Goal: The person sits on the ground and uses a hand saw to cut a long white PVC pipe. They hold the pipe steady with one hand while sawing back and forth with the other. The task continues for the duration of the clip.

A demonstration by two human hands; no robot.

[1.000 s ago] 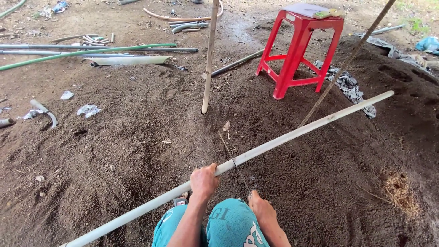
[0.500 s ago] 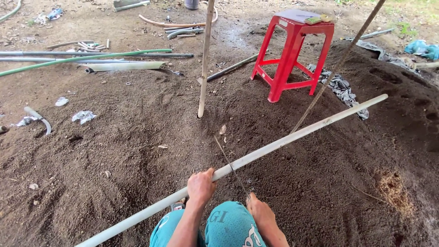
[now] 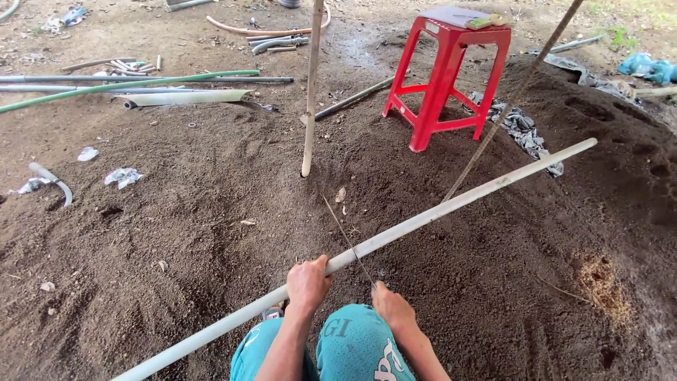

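Note:
A long white pipe (image 3: pixel 451 202) lies slanted across a mound of dark soil, from lower left to upper right. My left hand (image 3: pixel 307 283) is closed around it near its lower part. My right hand (image 3: pixel 391 305) sits just right of the pipe, pinching the near end of a thin stick or wire (image 3: pixel 344 234) that crosses over the pipe. My knees in teal trousers (image 3: pixel 352 346) are at the bottom edge.
A red plastic stool (image 3: pixel 447 74) stands on the soil at upper right. An upright wooden pole (image 3: pixel 311 88) is stuck in the ground at centre, a slanted pole (image 3: pixel 513 95) to its right. Pipes and hoses (image 3: pixel 134 85) lie at upper left, scraps of plastic (image 3: pixel 121 176) at left.
The view has shifted slightly up and left. Both hands stay on the pipe and the thin stick, with little visible movement.

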